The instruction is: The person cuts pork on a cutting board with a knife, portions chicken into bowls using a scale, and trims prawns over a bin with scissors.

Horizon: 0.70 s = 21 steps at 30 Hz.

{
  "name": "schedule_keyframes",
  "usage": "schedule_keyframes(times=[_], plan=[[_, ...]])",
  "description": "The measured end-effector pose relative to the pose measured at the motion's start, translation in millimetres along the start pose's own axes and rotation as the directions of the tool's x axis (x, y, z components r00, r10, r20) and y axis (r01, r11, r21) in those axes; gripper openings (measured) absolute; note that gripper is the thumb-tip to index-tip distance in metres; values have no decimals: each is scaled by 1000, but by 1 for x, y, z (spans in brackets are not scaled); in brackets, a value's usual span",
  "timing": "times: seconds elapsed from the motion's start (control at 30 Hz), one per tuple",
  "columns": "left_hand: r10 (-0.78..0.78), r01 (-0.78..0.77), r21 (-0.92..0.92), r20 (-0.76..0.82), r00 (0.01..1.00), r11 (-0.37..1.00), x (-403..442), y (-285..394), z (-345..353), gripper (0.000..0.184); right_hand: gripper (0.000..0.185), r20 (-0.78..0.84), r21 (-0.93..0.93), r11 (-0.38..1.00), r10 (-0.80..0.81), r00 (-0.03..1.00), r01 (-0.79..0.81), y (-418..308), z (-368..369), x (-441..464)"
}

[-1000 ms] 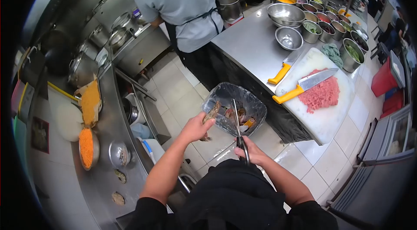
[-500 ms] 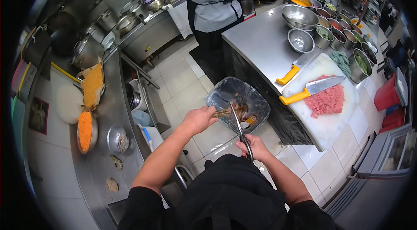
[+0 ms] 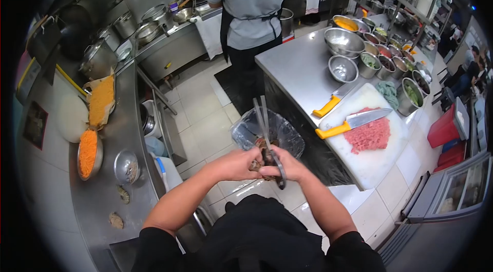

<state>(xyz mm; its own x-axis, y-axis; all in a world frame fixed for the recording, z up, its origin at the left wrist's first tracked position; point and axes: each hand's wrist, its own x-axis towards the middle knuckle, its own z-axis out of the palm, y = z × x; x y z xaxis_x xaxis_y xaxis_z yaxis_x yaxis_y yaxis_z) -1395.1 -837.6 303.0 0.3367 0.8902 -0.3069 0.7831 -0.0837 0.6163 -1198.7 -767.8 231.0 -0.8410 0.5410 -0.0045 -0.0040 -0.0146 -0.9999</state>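
Note:
My left hand point(image 3: 242, 164) is closed on a brownish shrimp point(image 3: 255, 165), which the fingers partly hide. My right hand point(image 3: 288, 163) meets it there, fingers around the scissors point(image 3: 265, 118) and its thumb against the shrimp. The scissor blades point away from me, slightly apart, and the black handle shows below the palm. Just beyond both hands stands a waste bin point(image 3: 295, 136) lined with clear plastic, with scraps inside. On the left counter lie a grey shrimp point(image 3: 124, 194) and a brownish lump point(image 3: 116, 220), near a small metal bowl point(image 3: 126, 166).
To the right, a steel table point(image 3: 292, 61) carries a white cutting board point(image 3: 354, 164) with minced meat point(image 3: 368, 136), two yellow-handled knives point(image 3: 334, 130) and metal bowls. Orange shreds point(image 3: 88, 153) fill a bowl on the left counter point(image 3: 95, 215). A co-worker point(image 3: 251, 5) stands ahead, back turned.
My hands have come together in front of the bin; they were apart, the left stretching the shrimp over it. The scissors have swung to point away from me. The view has shifted slightly.

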Motion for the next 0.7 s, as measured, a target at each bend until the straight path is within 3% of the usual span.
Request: schedule_keyframes(times=[0.03,0.07,0.13,0.23,0.27,0.3,0.33,0.4,0.47,0.53,0.57,0.7], plan=[[-42,54,115,-101,994,992,-2,4,-3,44,59,-30,134,984,122,992,-117,-10,7,2],[-12,39,117,-227,974,992,-3,0,0,46,59,-47,270,937,243,969,-222,-15,15,2],[41,16,121,-461,886,993,-13,-14,14,52,55,-144,308,941,191,971,-139,20,26,12],[-149,169,-20,-578,802,985,-46,-24,37,47,55,-313,184,980,130,941,-74,18,45,14],[-377,159,-469,-418,827,869,-46,-27,47,46,57,-388,64,996,-38,921,68,26,51,17],[-509,174,-816,-165,845,552,-43,-33,59,47,58,-380,-74,997,-26,924,-2,19,53,16],[-511,201,-974,121,851,105,-41,-37,69,49,59,-366,-210,975,-11,930,-71,11,56,15],[-496,14,-999,36,868,-49,-29,-37,78,53,58,-344,-402,912,-231,910,79,14,67,21],[-488,-220,-964,-123,864,-147,-15,-45,82,46,57,-308,-556,820,-354,883,135,15,74,27],[-512,-244,-961,-146,846,-129,-14,-41,73,32,55,-285,-671,735,-379,881,99,15,77,30],[-495,-270,-958,-187,849,-100,-12,-51,77,30,55,-290,-669,724,-461,839,166,7,79,32],[-492,-340,-939,-274,826,-48,-21,-47,62,28,61,-369,-432,896,-279,887,102,-2,80,33]])
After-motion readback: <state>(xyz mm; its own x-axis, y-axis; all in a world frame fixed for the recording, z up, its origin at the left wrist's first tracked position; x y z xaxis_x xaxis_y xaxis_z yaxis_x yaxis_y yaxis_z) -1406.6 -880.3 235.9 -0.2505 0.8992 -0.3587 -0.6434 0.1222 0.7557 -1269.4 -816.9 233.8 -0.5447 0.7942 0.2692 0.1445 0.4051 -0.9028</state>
